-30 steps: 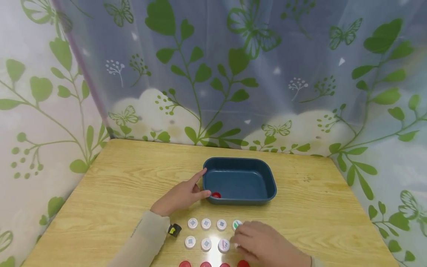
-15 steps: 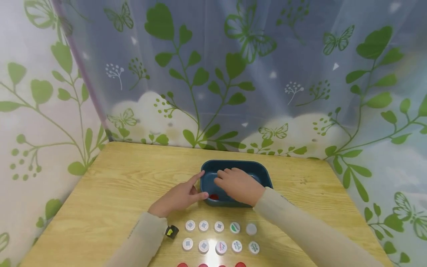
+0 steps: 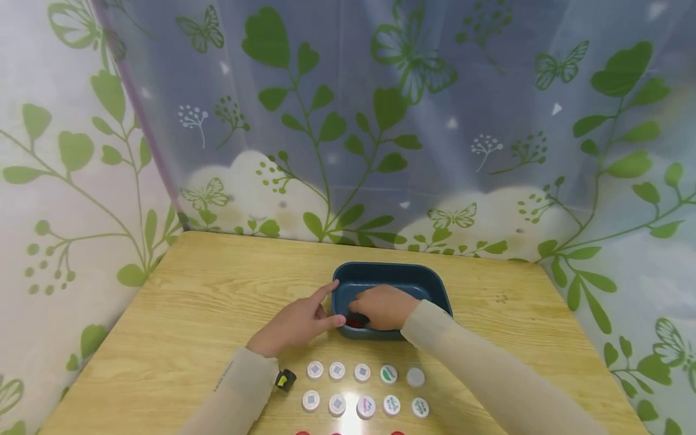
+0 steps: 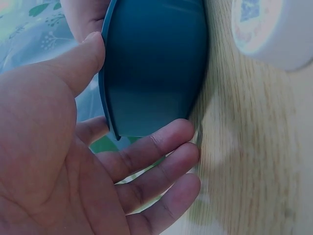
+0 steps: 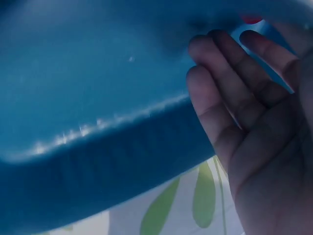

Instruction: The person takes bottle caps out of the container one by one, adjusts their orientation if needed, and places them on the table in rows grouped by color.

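Observation:
A dark blue rectangular basin (image 3: 443,289) stands on the wooden table. At its left end my left hand (image 3: 296,320) touches the rim with thumb and forefinger spread apart. In the left wrist view the other fingers are loosely extended beside the basin's wall. My right hand (image 3: 383,307) reaches down inside, near the front left corner. Just below its fingertips a red round piece (image 3: 353,324) shows in the basin. The right wrist view has the fingers (image 5: 210,88) loosely bent, with red (image 5: 252,18) beyond the forefinger tip. Whether anything is pinched by the thumb is hidden.
Two rows of round white caps (image 3: 337,370), some with printed tops, lie in front of the basin. Several red round pieces (image 3: 397,433) are cut off at the bottom edge. A small black and yellow device (image 3: 285,380) is at the left cuff. A patterned curtain (image 3: 337,121) hangs behind.
My right hand has gone from above the right end of the white caps into the basin, then lower toward its front left corner. The left hand has kept its place on the rim.

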Tool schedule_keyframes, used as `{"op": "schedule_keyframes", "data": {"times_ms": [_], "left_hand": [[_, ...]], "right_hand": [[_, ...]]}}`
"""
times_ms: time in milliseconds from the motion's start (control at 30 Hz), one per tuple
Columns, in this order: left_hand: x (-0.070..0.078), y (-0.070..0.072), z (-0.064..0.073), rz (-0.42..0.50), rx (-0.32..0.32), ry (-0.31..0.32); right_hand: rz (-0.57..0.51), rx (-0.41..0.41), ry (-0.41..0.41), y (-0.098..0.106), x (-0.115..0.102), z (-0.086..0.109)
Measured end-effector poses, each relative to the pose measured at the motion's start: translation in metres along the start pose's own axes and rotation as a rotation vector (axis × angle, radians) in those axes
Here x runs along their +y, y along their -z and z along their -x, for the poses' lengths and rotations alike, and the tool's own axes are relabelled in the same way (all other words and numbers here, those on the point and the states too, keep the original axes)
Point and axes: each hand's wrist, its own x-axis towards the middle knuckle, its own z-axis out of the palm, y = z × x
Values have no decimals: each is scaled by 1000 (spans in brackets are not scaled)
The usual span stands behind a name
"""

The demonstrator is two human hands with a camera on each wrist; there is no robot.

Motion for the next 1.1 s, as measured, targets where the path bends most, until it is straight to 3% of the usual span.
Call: {"op": "schedule_keyframes", "data": {"times_ms": [233,500,733,933,1100], "left_hand": [[1,-3,-2,6,3,13],[-1,-1,-2,1,13,19],[-3,-1,-2,-16,21,19],[-2,-1,-1,6,11,12],[-5,-1,-2,4,9,7]], "right_hand": [[-117,-19,11,-2,1,0],[-105,1,37,2,-2,-6],[-151,14,-16,-3,-2,-8],[-189,90,-25,-10,0,2],[-262,90,-95,-14,1,7]]}}
